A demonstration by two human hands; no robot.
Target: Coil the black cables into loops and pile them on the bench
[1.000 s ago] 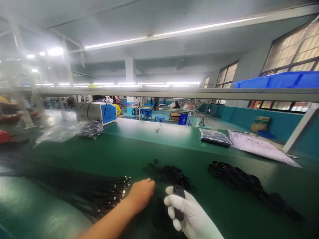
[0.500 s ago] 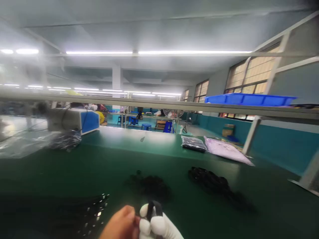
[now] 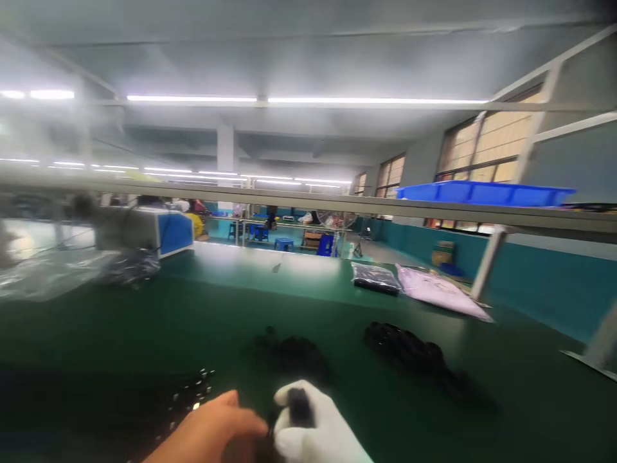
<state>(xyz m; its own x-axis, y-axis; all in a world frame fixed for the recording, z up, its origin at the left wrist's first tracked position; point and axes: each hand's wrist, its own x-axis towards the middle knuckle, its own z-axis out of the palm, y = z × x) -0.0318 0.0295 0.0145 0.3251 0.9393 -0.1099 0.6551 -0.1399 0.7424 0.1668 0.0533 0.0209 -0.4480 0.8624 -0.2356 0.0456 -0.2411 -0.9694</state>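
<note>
My right hand (image 3: pixel 313 418), in a white glove, is closed around a black strap-like piece (image 3: pixel 301 408) at the bottom middle of the view. Bare and blurred, my left hand (image 3: pixel 212 424) is just to its left, with its fingertips pointing at the dark strip below the glove. Whether those fingertips grip anything cannot be made out. Beyond the hands lies a loose dark heap (image 3: pixel 296 357) on the green table (image 3: pixel 193 321). By my left hand, black pieces with small shiny ends (image 3: pixel 196 389) are spread at the lower left.
A coiled black bundle (image 3: pixel 409 347) lies on the right. Farther back are a bagged black item (image 3: pixel 376 278) and a pink package (image 3: pixel 438 290). A blue-and-white machine (image 3: pixel 173 231) and clear plastic bags (image 3: pixel 62 273) occupy the left. An overhead shelf carries a blue tray (image 3: pixel 486 191).
My left hand has moved left, apart from the gloved fingers. My right hand has turned and risen slightly, still holding the black strap-like piece.
</note>
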